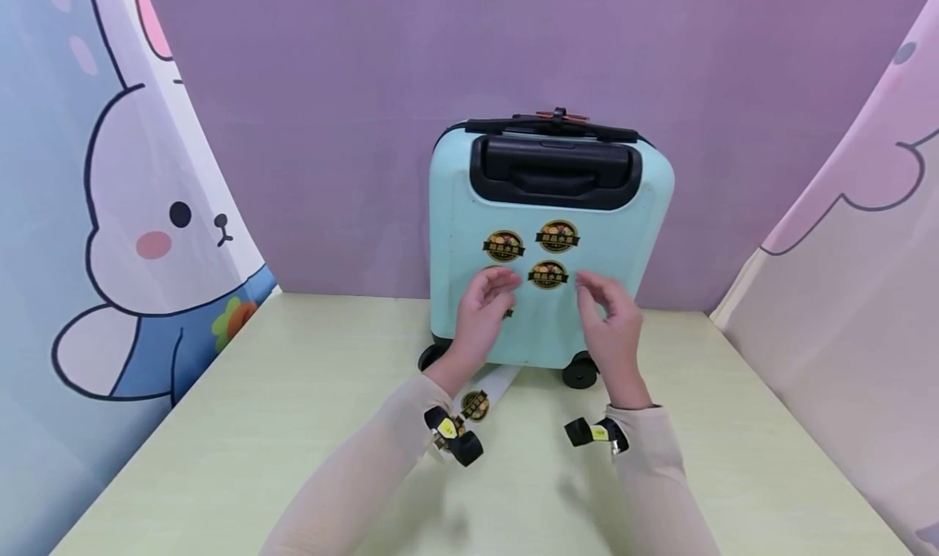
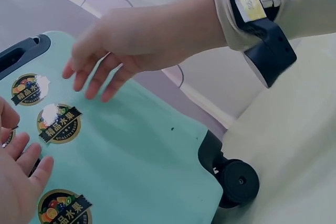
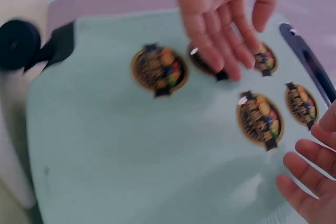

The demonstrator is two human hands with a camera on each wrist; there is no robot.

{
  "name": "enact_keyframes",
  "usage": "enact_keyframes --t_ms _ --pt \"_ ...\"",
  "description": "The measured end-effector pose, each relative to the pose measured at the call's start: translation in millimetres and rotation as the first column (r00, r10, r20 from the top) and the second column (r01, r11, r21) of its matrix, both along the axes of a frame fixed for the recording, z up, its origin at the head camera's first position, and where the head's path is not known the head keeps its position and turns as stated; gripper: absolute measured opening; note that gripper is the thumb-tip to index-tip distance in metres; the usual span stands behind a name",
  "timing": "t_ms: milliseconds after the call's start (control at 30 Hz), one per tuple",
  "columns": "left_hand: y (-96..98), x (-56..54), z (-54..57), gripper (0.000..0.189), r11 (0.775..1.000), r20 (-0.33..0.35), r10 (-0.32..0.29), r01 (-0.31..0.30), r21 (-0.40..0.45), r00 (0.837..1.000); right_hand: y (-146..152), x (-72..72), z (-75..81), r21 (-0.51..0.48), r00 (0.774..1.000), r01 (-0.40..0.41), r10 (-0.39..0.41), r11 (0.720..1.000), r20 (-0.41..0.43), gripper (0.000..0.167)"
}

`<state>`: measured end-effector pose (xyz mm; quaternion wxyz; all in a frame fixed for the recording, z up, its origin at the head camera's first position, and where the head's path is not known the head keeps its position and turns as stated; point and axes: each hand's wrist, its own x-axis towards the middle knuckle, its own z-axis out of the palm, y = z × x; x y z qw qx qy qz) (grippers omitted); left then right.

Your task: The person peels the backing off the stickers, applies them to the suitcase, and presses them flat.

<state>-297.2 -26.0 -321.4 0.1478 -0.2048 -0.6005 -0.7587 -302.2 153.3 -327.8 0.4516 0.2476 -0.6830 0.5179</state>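
A mint-green suitcase (image 1: 543,328) stands upright with several round black-and-gold fruit stickers on its face. My left hand (image 1: 480,311) hovers at the lower left stickers, partly hiding them, its fingers loosely bent and holding nothing. To the right of a middle sticker (image 1: 548,275) is my right hand (image 1: 614,332), fingers relaxed and nothing in them. The right wrist view shows the left hand (image 3: 226,14) in front of a partly covered sticker, with another sticker (image 3: 260,120) between the two hands. Whether any fingertip touches the suitcase I cannot tell.
A white strip bearing more stickers (image 1: 475,405) lies on the pale table (image 1: 352,377), partly under my left wrist. The suitcase has a black handle (image 1: 553,173) and black wheels (image 1: 581,371). Behind is a purple backdrop (image 1: 330,132); printed cloth hangs at both sides.
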Motion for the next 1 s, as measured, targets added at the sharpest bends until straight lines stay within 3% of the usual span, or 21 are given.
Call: enact_keyframes --t_ms 100,267,367,500,600,700,1000 --pt "0.2 -0.7 1.8 0.031 1.000 0.012 -0.006 0.006 -0.014 1.000 -4.4 3.1 7.5 -0.154 0.974 -0.179 0.198 0.972 0.112 0.020" --pt "0.1 -1.2 2.5 0.030 0.999 0.036 -0.026 0.027 -0.031 0.999 -11.0 -3.2 15.2 -0.360 0.859 -0.445 0.504 0.820 0.087 0.027" --pt "-0.8 -2.2 1.7 0.032 0.999 0.041 -0.025 0.027 -0.036 0.999 -14.7 -9.6 18.8 -0.407 0.787 -0.547 0.615 0.732 0.049 0.028" --pt "-2.0 -4.3 0.6 0.032 0.999 0.059 -0.022 0.023 -0.026 0.998 -18.6 -15.6 20.8 -0.434 0.738 -0.595 0.673 0.676 0.036 0.030" --pt "-2.7 -5.8 0.1 0.033 0.999 0.082 -0.021 0.023 -0.023 0.996 -21.0 -18.0 19.3 -0.447 0.728 -0.602 0.685 0.662 0.033 0.029" --pt "-3.7 -7.3 -0.8 0.033 0.999 0.098 -0.020 0.023 -0.028 0.995 -23.7 -19.5 16.9 -0.441 0.728 -0.600 0.684 0.667 0.044 0.027" --pt "-6.6 -8.4 -0.7 0.034 0.999 0.127 -0.019 0.023 -0.031 0.992 -28.3 -20.8 10.1 -0.380 0.752 -0.523 0.623 0.763 0.215 0.035"
